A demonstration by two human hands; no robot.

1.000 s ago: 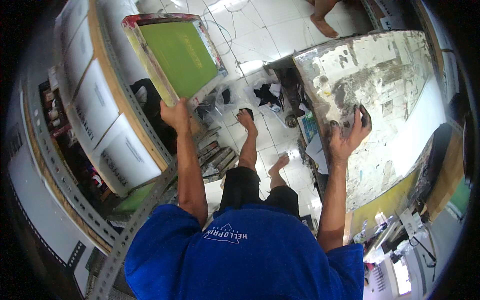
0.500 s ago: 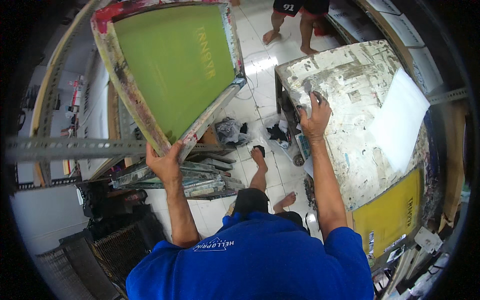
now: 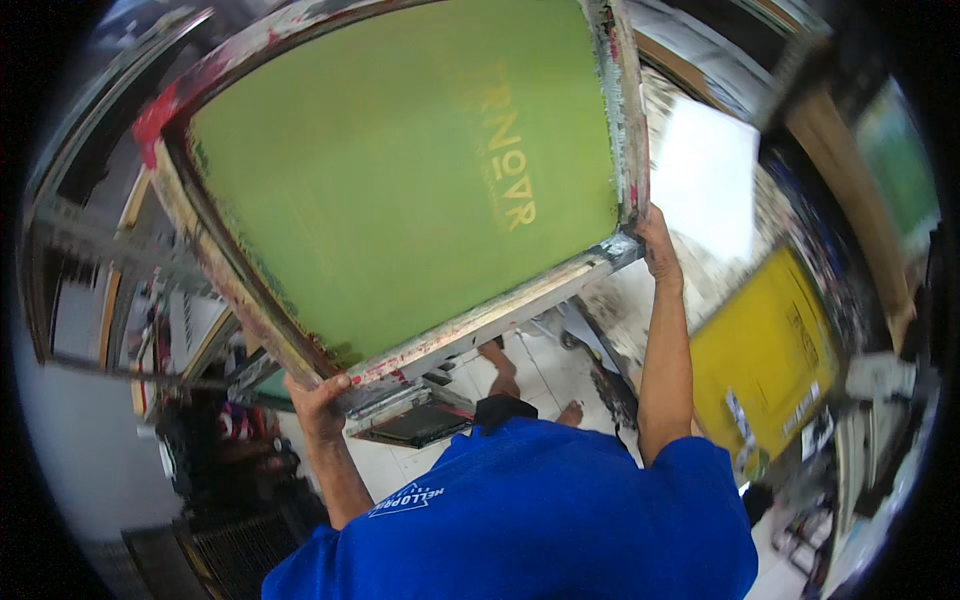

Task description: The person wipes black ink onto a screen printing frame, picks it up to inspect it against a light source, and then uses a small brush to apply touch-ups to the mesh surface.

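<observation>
A screen-printing frame (image 3: 400,190) w/ green mesh was held up high in front of the head camera, filling most of the upper view and tilted so its lower rail ran from lower left up to the right. It was gripped at two corners, prob. because a frame this wide can't be steadied from one side. The left hand (image 3: 318,397) was closed round the lower-left corner from beneath, fingers wrapped over the paint-stained rail, taking the weight. The right hand (image 3: 655,243) was closed on the lower-right corner, arm stretched up, so the far side was kept level. Pale lettering was seen in the mesh, mirrored, i.e. the screen was viewed from its back.

Below the frame, more stacked frames (image 3: 400,415) were seen on the tiled floor (image 3: 545,375). To the right, a paint-spattered print table (image 3: 720,290) w/ a white sheet (image 3: 705,175) and a yellow screen (image 3: 765,355) leaning just beside it. Racking at left was blurred; contents couldn't be told.
</observation>
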